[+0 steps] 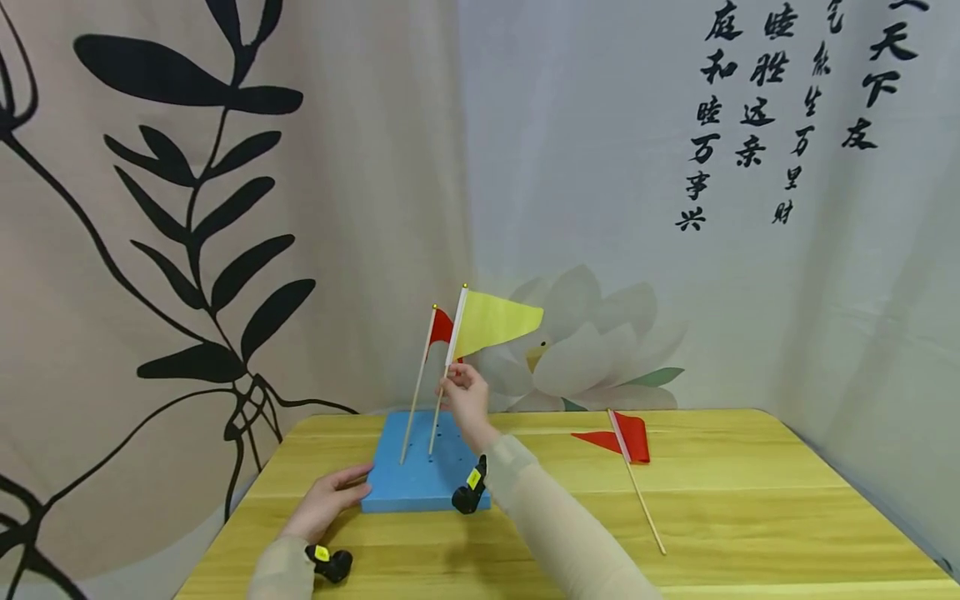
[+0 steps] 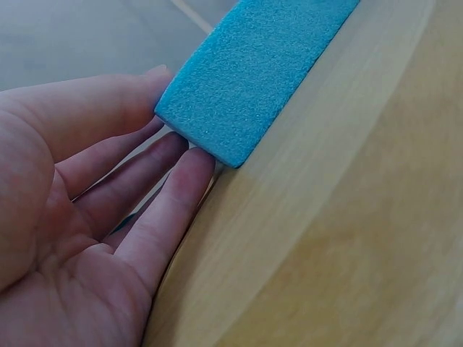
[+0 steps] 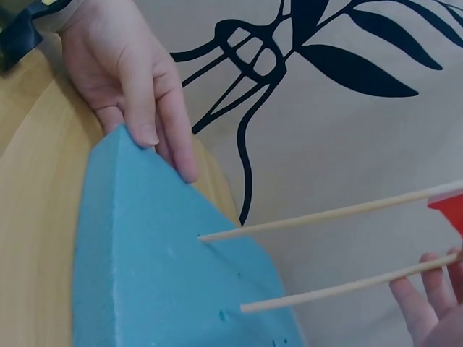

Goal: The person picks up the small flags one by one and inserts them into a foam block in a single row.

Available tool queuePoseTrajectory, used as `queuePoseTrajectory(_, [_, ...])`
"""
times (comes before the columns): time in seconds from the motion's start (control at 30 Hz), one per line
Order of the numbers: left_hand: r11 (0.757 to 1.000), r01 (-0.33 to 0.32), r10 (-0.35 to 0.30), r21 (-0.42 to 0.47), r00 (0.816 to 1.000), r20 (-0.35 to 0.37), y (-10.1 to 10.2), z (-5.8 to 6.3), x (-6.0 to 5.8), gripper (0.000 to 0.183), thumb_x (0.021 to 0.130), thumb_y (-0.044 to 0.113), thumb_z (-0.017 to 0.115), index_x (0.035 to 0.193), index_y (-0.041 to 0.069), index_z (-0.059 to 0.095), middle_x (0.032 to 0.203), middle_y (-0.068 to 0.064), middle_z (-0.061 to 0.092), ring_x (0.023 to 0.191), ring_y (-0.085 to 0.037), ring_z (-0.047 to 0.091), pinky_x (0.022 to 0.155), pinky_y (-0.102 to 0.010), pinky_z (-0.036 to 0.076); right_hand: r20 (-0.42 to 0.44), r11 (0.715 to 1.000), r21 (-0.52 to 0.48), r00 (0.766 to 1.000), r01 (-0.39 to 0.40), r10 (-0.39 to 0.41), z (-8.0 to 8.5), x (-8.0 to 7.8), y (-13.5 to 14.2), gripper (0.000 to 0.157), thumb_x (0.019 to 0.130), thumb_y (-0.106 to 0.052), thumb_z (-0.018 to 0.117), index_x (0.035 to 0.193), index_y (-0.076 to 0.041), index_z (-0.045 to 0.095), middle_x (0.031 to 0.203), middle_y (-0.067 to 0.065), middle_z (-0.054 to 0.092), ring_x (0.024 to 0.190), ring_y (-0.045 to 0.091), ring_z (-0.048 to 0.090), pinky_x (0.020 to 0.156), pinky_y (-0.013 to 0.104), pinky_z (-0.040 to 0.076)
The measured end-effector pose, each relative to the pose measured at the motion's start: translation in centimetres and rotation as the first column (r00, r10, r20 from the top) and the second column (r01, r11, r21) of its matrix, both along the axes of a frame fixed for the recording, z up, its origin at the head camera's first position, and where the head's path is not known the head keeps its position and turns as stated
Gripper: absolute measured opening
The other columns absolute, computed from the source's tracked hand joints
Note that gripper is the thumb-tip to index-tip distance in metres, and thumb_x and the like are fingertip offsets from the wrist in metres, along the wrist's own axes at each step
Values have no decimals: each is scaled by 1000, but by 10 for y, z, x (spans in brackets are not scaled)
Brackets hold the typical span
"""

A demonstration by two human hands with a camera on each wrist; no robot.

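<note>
On the wooden table sits a blue foam block [image 1: 431,502] with small holes in its top. My left hand [image 1: 327,502] touches the block's left side, fingers nearly straight and thumb at its upper edge, as the left wrist view shows. My right hand [image 1: 468,400] pinches the wooden stick of a yellow flag [image 1: 495,323] between thumb and fingers. That stick's blunt lower end [image 3: 244,308] shows close over the block's top, beside a hole. A red flag [image 1: 441,327] stands slightly tilted in the block, its stick [image 3: 217,236] in a hole; the yellow flag partly hides its cloth.
Another red flag [image 1: 633,437] lies on the wooden table [image 1: 750,517] to the right, its stick pointing toward the front. Behind the table hangs a pale curtain [image 1: 585,183] with printed leaves, a flower and writing.
</note>
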State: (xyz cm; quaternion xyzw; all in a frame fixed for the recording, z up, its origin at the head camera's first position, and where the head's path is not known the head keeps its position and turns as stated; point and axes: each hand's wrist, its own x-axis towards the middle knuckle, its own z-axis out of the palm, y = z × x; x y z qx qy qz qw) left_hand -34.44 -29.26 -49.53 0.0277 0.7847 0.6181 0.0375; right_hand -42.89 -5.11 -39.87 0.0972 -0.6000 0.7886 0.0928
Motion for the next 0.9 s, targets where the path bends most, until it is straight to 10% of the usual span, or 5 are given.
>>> queuePoseTrajectory(0.9, [1000,14,-14,4,1000,-12,0,3,2,54,94,18,66,140,-3,49,145,-26,41,127,-40,46,94,-43,51,56,999,32,998,-29,27,-17,1,-4,19,94,-5,63,113,-2,61,94,13,63,85,33,67,80,54,56])
